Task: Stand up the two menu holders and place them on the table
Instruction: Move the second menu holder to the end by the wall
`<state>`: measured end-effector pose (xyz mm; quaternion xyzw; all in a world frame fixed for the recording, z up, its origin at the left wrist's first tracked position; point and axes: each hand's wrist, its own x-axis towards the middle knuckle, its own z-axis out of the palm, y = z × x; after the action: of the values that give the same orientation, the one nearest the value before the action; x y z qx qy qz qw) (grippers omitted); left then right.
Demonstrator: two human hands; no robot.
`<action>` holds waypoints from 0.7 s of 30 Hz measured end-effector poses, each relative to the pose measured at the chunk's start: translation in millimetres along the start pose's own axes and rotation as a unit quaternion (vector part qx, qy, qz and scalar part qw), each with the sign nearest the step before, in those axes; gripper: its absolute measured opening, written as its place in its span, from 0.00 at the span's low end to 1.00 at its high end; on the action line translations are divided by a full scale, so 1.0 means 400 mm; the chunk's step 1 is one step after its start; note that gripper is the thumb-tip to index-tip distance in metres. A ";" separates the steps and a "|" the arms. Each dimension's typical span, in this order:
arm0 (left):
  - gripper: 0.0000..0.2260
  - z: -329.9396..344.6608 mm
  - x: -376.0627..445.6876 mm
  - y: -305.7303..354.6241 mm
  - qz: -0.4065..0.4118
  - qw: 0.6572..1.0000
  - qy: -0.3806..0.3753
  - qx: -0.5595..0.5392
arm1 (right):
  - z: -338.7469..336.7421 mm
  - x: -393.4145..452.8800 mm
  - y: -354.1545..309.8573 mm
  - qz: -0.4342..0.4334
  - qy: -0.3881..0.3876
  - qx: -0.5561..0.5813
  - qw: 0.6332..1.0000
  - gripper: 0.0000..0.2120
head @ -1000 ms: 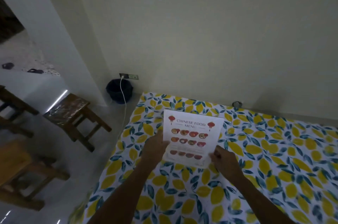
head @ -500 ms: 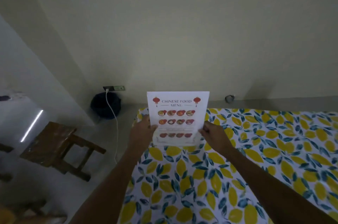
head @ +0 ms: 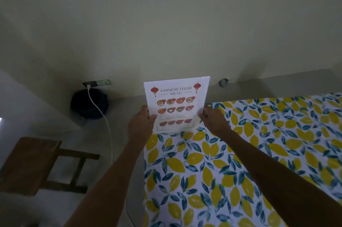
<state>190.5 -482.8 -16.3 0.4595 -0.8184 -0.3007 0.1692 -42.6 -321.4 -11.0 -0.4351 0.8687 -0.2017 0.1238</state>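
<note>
A clear menu holder (head: 176, 104) with a white "Chinese Food Menu" sheet stands upright at the far left corner of the table (head: 240, 152), which wears a lemon-print cloth. My left hand (head: 141, 124) grips its lower left edge. My right hand (head: 212, 120) pinches its lower right edge. The holder's base appears to rest on the cloth near the table's left edge. I see only this one menu holder.
A wooden stool (head: 31, 165) stands on the floor to the left. A dark bin (head: 89, 104) sits by the wall under a socket (head: 97, 83), and a white cable (head: 107, 130) runs down from it. The wall rises close behind the table.
The menu holder has gone from lying tilted on the cloth to standing upright at the far left corner. Both hands stayed on its lower edges, and the view swung to the right.
</note>
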 end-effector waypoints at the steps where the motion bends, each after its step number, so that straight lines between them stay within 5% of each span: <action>1: 0.13 0.007 0.005 -0.008 0.006 1.000 0.005 0.004 | 0.008 0.001 -0.001 0.004 0.002 0.001 1.000 0.12; 21: 0.12 0.033 -0.018 -0.007 0.005 1.000 0.017 0.007 | 0.028 0.008 0.005 0.037 0.001 0.066 0.997 0.12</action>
<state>189.0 -473.5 -28.2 0.4616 -0.8198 -0.2863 0.1812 -41.5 -325.8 -22.1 -0.3932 0.8691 -0.2546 0.1589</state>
